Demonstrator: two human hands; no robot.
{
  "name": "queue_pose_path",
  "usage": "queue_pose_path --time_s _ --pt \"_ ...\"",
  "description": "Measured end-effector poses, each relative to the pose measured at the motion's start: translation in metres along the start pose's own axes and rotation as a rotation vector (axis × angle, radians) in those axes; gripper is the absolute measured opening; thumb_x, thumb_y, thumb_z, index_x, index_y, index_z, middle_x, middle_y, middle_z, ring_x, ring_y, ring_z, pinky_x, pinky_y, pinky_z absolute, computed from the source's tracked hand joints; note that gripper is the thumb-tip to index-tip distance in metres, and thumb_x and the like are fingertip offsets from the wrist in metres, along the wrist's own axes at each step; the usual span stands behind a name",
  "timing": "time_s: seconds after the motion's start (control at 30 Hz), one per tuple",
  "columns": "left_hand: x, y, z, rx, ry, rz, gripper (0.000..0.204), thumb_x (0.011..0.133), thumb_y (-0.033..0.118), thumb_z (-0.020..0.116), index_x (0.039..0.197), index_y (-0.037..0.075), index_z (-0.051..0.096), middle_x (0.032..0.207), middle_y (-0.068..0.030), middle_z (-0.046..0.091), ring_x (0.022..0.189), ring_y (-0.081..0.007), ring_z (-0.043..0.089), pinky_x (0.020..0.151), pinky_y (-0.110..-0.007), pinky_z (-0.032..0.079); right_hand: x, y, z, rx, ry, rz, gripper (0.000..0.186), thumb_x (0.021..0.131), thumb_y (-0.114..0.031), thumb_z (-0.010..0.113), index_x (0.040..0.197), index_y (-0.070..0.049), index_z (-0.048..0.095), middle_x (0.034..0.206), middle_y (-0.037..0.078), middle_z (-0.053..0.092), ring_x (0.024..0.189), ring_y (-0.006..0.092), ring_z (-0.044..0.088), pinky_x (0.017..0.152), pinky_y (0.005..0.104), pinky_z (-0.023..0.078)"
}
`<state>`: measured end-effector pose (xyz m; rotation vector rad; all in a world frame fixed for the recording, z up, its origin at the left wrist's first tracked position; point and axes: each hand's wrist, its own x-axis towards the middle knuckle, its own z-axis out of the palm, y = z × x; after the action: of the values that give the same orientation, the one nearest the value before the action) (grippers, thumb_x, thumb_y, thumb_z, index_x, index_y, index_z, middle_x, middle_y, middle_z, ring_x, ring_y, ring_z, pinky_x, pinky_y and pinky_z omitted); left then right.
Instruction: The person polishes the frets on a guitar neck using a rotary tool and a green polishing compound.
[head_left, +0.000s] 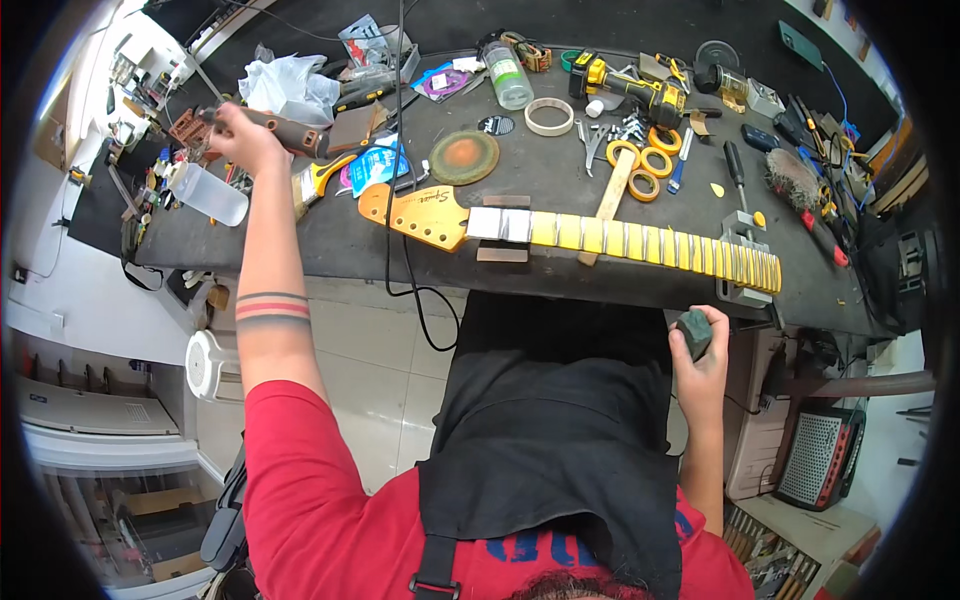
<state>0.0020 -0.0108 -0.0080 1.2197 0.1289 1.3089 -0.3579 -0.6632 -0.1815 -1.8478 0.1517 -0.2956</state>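
At the bench's far left, my left hand [250,140] is closed around the narrow end of a dark rotary tool [300,136]; its fingertips are partly hidden. My right hand [704,365] grips a dark green block [694,334], likely polishing compound, just off the bench's front edge. Between the hands lies a guitar neck [625,240], its headstock [428,215] to the left. Yellow tape covers the wood between the frets, with a whitish stretch near the headstock. A supporting block [503,254] sits under the neck, and a metal vise [745,235] is at its right end.
A black cable [402,100] hangs across the bench near the headstock. Behind the neck are a round greenish disc [464,158], tape rolls [655,162], a yellow drill [630,88] and a wooden stick [614,190]. A wire brush [795,180] lies right; a clear bottle [210,195] lies left.
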Motion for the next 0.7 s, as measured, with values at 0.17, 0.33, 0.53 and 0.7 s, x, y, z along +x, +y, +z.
queue_pose_path --time_s 0.17,0.33,0.53,0.7 --pt "0.030 0.013 -0.082 0.291 -0.176 0.019 0.053 0.124 0.046 0.079 0.152 0.002 0.066 0.111 -0.0117 0.079 0.076 -0.0232 0.078 0.065 -0.039 0.067 -0.017 -0.016 -0.004 -0.087 -0.136 0.025 0.044 0.108 -0.006 0.090 0.146 -0.004 0.069 0.121 0.006 0.076 0.112 0.0178 0.072 0.105 0.0373 0.060" --pt "0.164 0.105 -0.240 0.223 0.234 -0.319 0.059 0.128 0.056 0.065 0.125 -0.001 0.081 0.115 -0.0214 0.086 0.104 -0.0412 0.086 0.098 -0.065 0.072 -0.016 -0.019 0.005 -0.081 -0.259 0.069 0.046 0.107 -0.010 0.090 0.147 -0.005 0.068 0.125 0.006 0.074 0.119 0.0187 0.070 0.109 0.0383 0.058" --pt "0.142 0.220 -0.235 -0.207 -0.438 -0.393 0.054 0.122 0.037 0.071 0.155 -0.005 0.067 0.144 -0.0226 0.075 0.125 -0.0364 0.077 0.110 -0.053 0.068 0.014 -0.034 0.011 0.049 -0.253 0.094 0.050 0.108 -0.008 0.089 0.151 -0.006 0.063 0.129 0.006 0.072 0.124 0.0187 0.070 0.113 0.0385 0.058" --pt "-0.130 0.218 -0.060 0.310 -1.083 -0.358 0.069 0.107 0.020 0.086 0.170 0.002 0.065 0.151 -0.0161 0.070 0.119 -0.0253 0.072 0.108 -0.043 0.065 0.026 -0.051 -0.027 -0.176 0.000 -0.098 0.050 0.107 -0.009 0.092 0.151 -0.004 0.068 0.133 0.013 0.081 0.122 0.0247 0.080 0.110 0.0414 0.063"
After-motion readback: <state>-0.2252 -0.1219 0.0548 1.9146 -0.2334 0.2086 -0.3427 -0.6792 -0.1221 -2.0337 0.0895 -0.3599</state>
